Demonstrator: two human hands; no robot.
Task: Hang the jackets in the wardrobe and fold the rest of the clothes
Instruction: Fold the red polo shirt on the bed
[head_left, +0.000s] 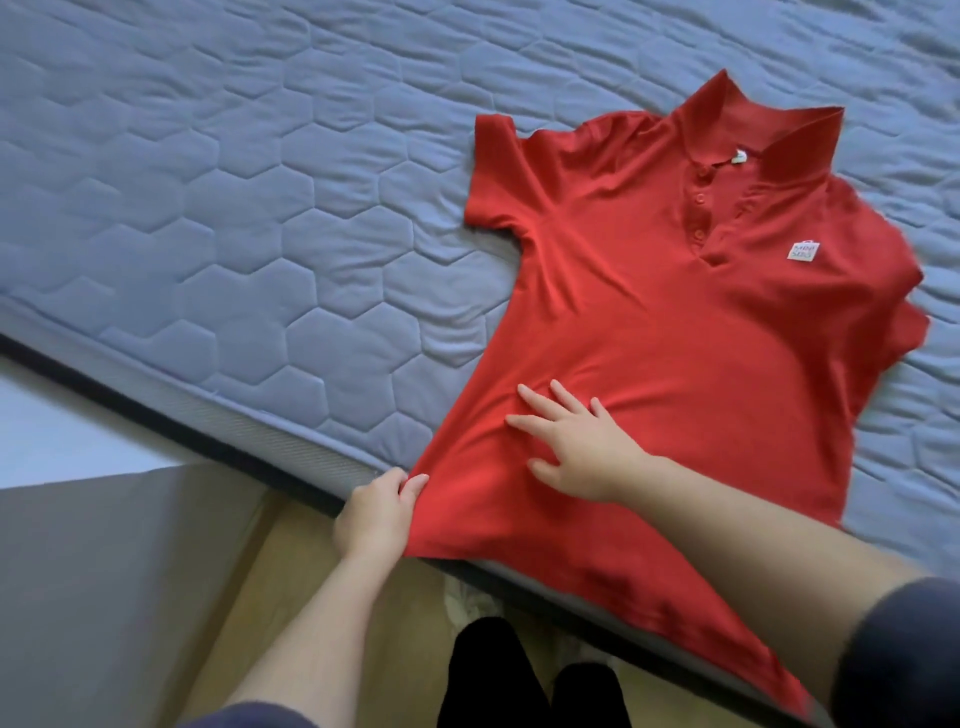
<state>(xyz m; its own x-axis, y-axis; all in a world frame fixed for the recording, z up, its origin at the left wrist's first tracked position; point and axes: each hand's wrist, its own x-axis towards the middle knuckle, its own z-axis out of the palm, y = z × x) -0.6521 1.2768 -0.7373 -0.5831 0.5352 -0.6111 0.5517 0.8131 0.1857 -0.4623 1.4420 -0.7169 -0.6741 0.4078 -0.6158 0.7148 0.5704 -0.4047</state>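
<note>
- My left hand (371, 514) pinches the side seam of the red polo shirt (675, 322) between thumb and curled fingers, right at the near edge of the mattress (208, 208)
- My right hand (582, 452) lies flat on the shirt's lower front, fingers straight and spread, gripping nothing
- The shirt lies front up with its collar (769, 130) toward the far edge and its hem draped over the near edge
- The hem overhangs, so a hard tug from the pinch could drag the whole shirt off the near edge onto the floor (405, 613); I judge the flat palm to be its only anchor
- Pulling sideways against that palm could set in the creases that fan out around my fingers
- The sleeve on my right side looks bunched and doubled under; folded as it lies, it would leave a lumpy, crooked packet
- A grey block (104, 571) stands beside the near edge, close to my left forearm, and could crowd a wide swing
- My dark-clad legs (519, 675) stand just under the hanging hem
- I see no jackets and no wardrobe from here
</note>
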